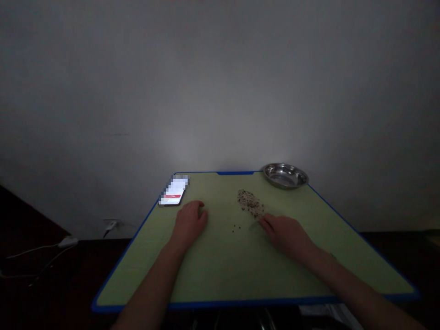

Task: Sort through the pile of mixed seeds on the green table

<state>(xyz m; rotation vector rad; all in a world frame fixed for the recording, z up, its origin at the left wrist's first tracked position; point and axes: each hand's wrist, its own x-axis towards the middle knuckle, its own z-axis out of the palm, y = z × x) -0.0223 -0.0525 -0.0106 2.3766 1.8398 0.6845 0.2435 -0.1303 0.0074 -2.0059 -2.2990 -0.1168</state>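
My left hand rests on the green tabletop, palm down. Its thumb stands apart from the loosely bent fingers, and nothing shows in it. At the near right edge of a small pile of mixed dark and pale grains, my right hand has thumb and fingers pinched together. A faint, see-through shape shows by its fingertips, too dim and blurred to name. A few loose dark grains lie apart, to the left of these fingertips.
A shallow metal bowl stands at the table's far right corner. On the far left lies a phone with its screen lit. A blue rim edges the table, close to the wall. Cables and a power strip are at lower left.
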